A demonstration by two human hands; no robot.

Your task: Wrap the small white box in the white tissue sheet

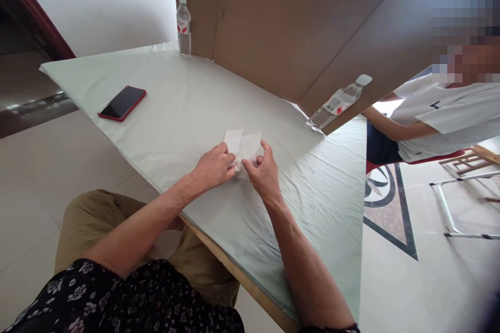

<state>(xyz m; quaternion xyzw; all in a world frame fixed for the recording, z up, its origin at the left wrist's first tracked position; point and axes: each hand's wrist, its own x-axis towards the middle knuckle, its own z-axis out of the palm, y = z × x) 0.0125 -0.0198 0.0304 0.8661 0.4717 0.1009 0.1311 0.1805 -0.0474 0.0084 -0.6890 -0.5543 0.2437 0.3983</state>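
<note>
Just in from the near edge of the table surface (pixel 175 99), a white paper (pixel 250 144) points two flaps toward the cardboard panel (pixel 269 26) (long axis unclear). The left hand (pixel 215 164) pinches its crumpled, half-hidden base; the right hand (pixel 265 173) parts thumb and forefinger — whether it grips, one cannot tell.
</note>
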